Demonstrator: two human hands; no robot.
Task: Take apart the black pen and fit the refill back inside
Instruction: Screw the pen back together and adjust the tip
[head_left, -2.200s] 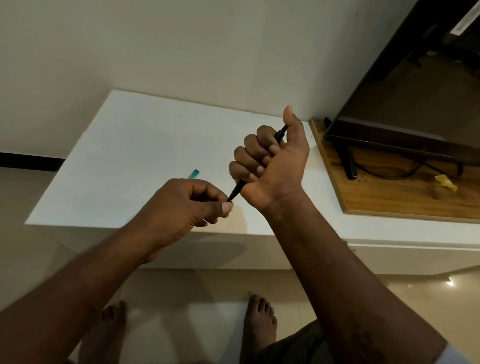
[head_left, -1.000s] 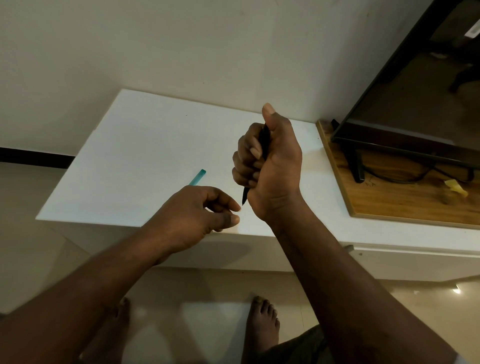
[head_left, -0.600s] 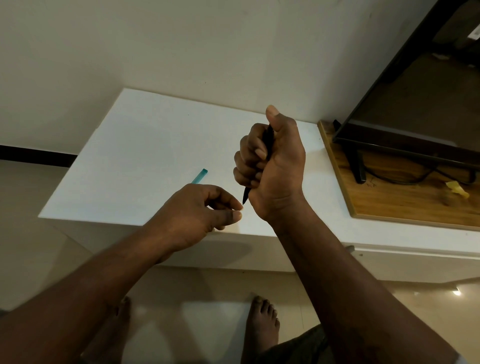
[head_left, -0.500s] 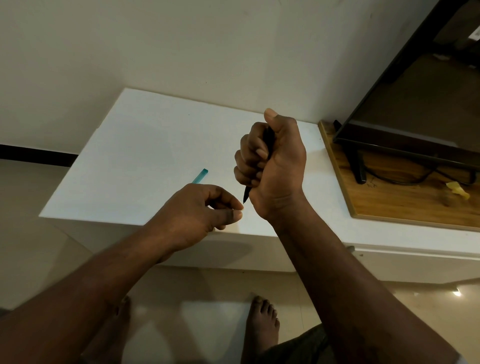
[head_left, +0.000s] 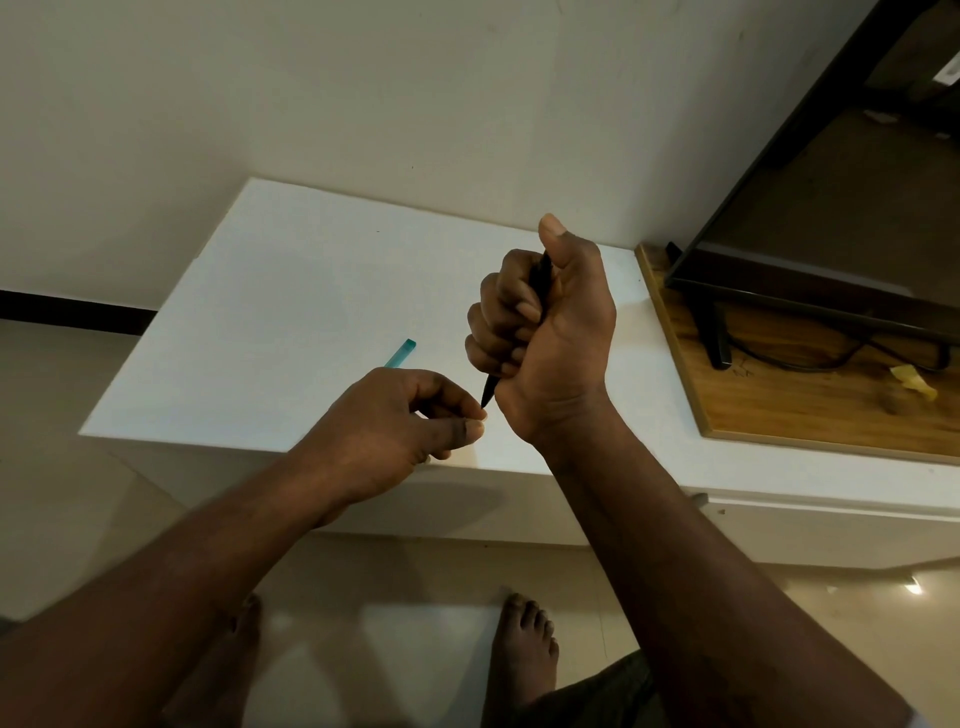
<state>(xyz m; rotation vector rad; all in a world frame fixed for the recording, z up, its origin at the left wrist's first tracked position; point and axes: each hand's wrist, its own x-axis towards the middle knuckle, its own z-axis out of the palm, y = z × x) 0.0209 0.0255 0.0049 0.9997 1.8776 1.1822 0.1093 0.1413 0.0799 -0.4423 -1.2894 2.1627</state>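
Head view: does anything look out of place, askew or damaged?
Nothing looks damaged. The right hand grips the pen in a fist, tip down. Two loose bits: a teal stick lying aslant on the table, partly behind the left hand, and a yellow scrap on the board.

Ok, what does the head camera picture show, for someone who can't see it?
A person's right hand holds a black pen in its fist, tip pointing down, above a white table. The left hand pinches its fingertips together just below the tip, and a teal stick lies on the table behind.
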